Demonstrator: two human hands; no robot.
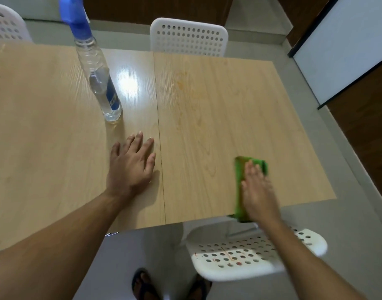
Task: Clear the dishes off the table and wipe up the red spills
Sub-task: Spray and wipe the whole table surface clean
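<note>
Both of your hands lie on the table [196, 126], whose pale wood-grain top is made of two panels that meet at a seam running from the far edge to the near edge. Your left hand [129, 165] rests palm down with its fingers straight and spread, just left of that seam and close to the near edge; it holds nothing. Your right hand [258, 191] presses flat, fingers straight and together, on a folded green cloth [240, 182] near the near right corner of the table; the hand is motion-blurred, and the cloth's near end reaches the table's near edge. A brownish stain shows at the cloth's far left corner.

Faint orange-red smears [183, 83] mark the right panel, from close to its far edge towards its middle, well apart from the cloth. A clear spray bottle [97, 79] with a blue trigger head and a blue label stands upright on the left panel, beyond your left hand and apart from it; its liquid fills only the lower part.

White perforated chairs surround the table: one chair [189, 37] at the far edge, another chair [6, 22] at the far left corner, and a near chair [250, 254] below the near right corner, under your right forearm. Thin red marks [229, 255] show on its seat. Your sandalled feet [145, 284] stand on the grey floor beneath the near edge.
</note>
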